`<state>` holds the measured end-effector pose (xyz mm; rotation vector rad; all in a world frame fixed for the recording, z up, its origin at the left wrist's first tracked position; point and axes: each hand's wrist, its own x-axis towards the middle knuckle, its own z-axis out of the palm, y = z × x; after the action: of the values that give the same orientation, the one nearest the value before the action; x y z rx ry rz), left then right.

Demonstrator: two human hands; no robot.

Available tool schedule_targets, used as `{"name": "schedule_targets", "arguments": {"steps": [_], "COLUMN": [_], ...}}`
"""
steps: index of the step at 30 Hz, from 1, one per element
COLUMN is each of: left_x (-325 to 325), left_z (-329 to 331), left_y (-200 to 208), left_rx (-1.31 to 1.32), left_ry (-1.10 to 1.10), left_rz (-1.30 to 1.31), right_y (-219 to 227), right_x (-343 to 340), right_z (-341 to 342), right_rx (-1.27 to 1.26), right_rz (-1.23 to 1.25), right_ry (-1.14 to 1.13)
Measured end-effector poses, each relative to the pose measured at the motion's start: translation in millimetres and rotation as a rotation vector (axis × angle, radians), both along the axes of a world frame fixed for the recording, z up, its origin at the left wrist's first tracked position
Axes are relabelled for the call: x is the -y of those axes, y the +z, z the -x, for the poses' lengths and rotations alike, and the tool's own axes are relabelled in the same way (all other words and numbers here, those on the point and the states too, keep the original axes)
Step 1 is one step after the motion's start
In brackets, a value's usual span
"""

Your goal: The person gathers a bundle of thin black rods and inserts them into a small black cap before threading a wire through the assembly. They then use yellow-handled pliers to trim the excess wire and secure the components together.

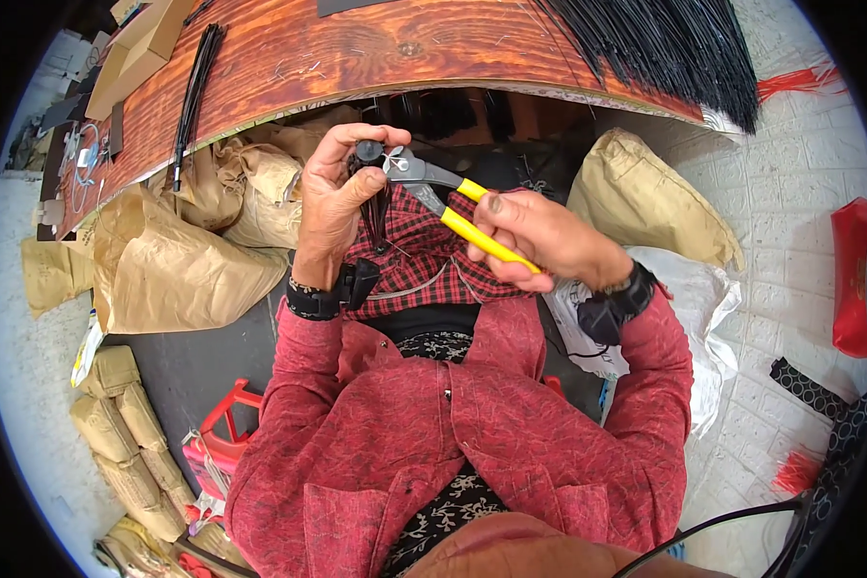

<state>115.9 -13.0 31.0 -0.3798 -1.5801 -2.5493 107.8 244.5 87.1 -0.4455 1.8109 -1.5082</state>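
Held blk bundle (377, 220) up off the wooden table (299, 72), just out from the middle of its near edge, w/ dark round end (369, 150) topmost and strands hanging below. Pinched it btwn thumb and fingers of L hand (324, 197), curled closed. Gripped pliers (424, 172) in R hand (554, 236), wrapped round yellow handles, w/ handles apart, not fully squeezed. Set grey head right beside that round end. Saw small silvery bit (394, 157) at the jaws, too tiny to ID; couldn't tell if bitten or only touched.

Judged step in hand as working the bundle's end w/ pliers, prob. twisting or snipping a tie. Called next, by the look, for steady L pinch, jaws square on that bit, firm R squeeze, fingertips well clear.

Noted farther out: slim blk bundle (197, 101) poking past table's near edge toward L corner, open carton (140, 58) at L end, big blk strand pile (660, 53) overhanging near R corner. Saw brown paper sacks (178, 275) below near edge, L side, plus another sack (650, 193) R.
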Motion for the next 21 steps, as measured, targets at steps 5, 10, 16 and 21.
{"name": "schedule_targets", "arguments": {"steps": [5,10,16,21], "left_x": [2,0,-2,-2], "left_z": [4,5,0,-6], "left_y": [-3,-3,4,1], "left_rx": [0.017,-0.003,0.028,0.015], "left_ry": [-0.051,0.009,-0.006,-0.051], "left_rz": [0.027,0.09,0.025,-0.018], "right_y": [-11,-11,9,-15], "right_x": [-2,8,8,-7], "right_z": [7,2,-3,25], "right_rx": [0.404,-0.914,-0.511,0.976], "right_rz": [0.127,-0.159,-0.136,0.451], "right_ry": [0.147,-0.191,-0.072,0.464]}}
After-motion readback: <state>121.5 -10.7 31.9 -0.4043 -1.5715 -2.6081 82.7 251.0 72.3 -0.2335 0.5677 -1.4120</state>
